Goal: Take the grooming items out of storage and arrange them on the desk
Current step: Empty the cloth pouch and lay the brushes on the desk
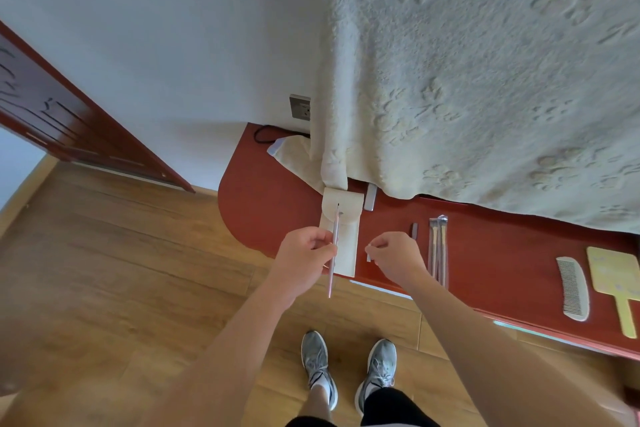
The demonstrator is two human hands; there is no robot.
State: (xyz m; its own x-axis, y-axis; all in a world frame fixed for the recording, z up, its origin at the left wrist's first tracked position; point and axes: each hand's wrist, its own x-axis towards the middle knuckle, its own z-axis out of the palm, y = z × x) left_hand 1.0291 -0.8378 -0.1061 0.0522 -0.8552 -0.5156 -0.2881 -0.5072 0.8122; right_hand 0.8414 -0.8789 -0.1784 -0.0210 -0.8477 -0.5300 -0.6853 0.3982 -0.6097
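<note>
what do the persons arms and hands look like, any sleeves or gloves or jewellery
Both arms are bare from the bottom edge of the picture up to the wrists: no sleeves in view. The left hand and right hand have no gloves, and no watch, bracelet or ring shows on the visible sides. Lower down, the person wears dark shorts and grey laced trainers.

Light: soft, even daylight, bright.
Shadows: faint, cast under forearms.
Distortion: strong wide-angle bending seen at edges.
Focus: slightly soft throughout.

The table [277, 184] is deep red, the pouch [346, 246] cream. A pale blanket [485, 80] shows paw-print embossing; the mirror [613, 274] is pale yellow, the comb [573, 288] grey-white.
</note>
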